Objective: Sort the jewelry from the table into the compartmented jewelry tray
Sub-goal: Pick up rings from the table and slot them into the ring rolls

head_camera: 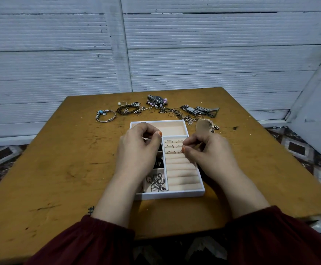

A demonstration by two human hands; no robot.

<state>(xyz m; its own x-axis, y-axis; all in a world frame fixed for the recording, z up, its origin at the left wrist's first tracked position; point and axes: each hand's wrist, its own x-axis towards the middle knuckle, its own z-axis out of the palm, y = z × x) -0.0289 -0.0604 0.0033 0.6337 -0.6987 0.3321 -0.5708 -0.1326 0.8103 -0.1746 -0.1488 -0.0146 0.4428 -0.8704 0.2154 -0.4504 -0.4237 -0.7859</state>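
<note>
The white tray point(175, 195) lies flat, peach-lined. Rings point(172, 146) stand in its far roll slots, and silver chains point(156, 182) fill its near-left compartment. Beyond it lie watches point(197, 110), bracelets point(106, 116) and perhaps loose hoops point(151, 110).

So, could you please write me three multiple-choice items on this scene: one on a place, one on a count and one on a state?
1. Where in the tray do the rings sit?
A. the padded slots on its right side
B. the wide far compartment
C. the near-left compartment

2. How many wristwatches lie on the table?
A. one
B. two
C. four

3. What state is the wide far compartment in?
A. lidded
B. heaped with bracelets
C. bare lining where it shows

Answers:
1 A, the rings stand in the far rows of slots.
2 B, one lies beyond the tray and another to its right.
3 C, only beige lining shows there.
</note>
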